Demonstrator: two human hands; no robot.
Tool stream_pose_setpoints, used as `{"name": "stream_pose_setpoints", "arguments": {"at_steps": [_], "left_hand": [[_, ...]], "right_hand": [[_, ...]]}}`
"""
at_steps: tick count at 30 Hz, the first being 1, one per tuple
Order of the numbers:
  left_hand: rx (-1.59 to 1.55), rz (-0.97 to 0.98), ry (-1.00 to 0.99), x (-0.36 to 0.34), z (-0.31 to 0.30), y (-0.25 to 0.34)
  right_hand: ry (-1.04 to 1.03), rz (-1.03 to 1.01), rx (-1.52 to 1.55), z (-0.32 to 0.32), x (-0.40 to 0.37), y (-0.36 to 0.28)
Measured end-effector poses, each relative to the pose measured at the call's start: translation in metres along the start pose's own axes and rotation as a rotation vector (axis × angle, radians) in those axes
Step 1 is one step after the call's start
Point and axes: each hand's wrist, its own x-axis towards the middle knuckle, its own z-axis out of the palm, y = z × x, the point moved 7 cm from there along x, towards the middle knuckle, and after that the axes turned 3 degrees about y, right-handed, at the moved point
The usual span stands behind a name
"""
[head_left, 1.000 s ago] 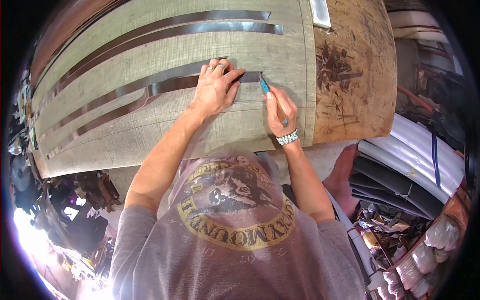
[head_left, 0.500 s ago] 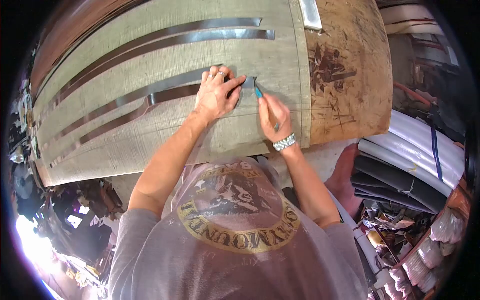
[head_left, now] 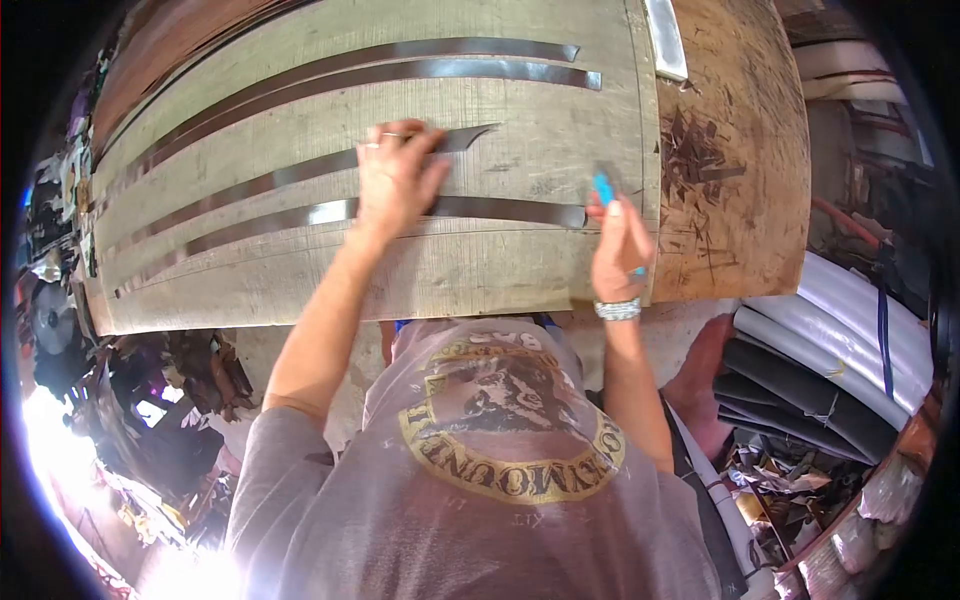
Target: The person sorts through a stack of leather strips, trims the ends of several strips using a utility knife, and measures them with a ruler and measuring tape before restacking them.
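Several long, dark brown glossy strips, apparently leather, lie lengthwise on the work board (head_left: 540,270). My left hand (head_left: 395,185) rests over one middle strip (head_left: 270,180), fingertips on it near its pointed, slanting end, thumb apart from the fingers. Below that hand runs the nearest strip (head_left: 510,210), its squared end close to my right hand (head_left: 625,245). In the right hand's closed fingers is a small knife with a turquoise handle (head_left: 603,188), held off the strips, its blade blurred. Two more strips, an upper one (head_left: 480,46) and a lower one (head_left: 500,70), lie farther back.
Dark offcuts (head_left: 700,155) are scattered on the brown wooden section (head_left: 745,230) at right. A pale metal-looking bar (head_left: 665,40) lies at the board's back. Rolls of material (head_left: 830,320) stand at the right, and scraps (head_left: 190,390) hang or pile at the left.
My right hand with the knife has moved right and away from the strip end. The left hand has shifted left, and the two middle strips now lie apart, the nearer one reaching farther right.
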Motion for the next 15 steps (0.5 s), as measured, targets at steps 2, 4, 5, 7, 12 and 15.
{"name": "stream_pose_setpoints", "arguments": {"at_steps": [2, 4, 5, 7, 12, 15], "left_hand": [[-0.066, 0.047, -0.036, 0.007, 0.004, -0.029], [-0.172, 0.095, -0.044, 0.013, 0.017, -0.023], [-0.209, 0.103, -0.069, 0.014, 0.025, -0.017], [-0.265, 0.118, -0.09, 0.014, 0.039, 0.0], [-0.206, 0.011, -0.05, 0.018, 0.044, 0.017], [-0.192, 0.017, -0.039, 0.017, 0.046, 0.016]], "right_hand": [[-0.082, -0.114, -0.016, 0.032, -0.01, -0.025], [-0.132, -0.138, -0.002, 0.059, -0.015, -0.04], [-0.153, -0.158, 0.026, 0.07, -0.015, -0.044], [-0.178, -0.234, -0.018, 0.086, -0.012, -0.039], [-0.2, -0.259, -0.139, 0.093, 0.002, -0.029], [-0.215, -0.265, -0.135, 0.091, 0.002, -0.03]]}}
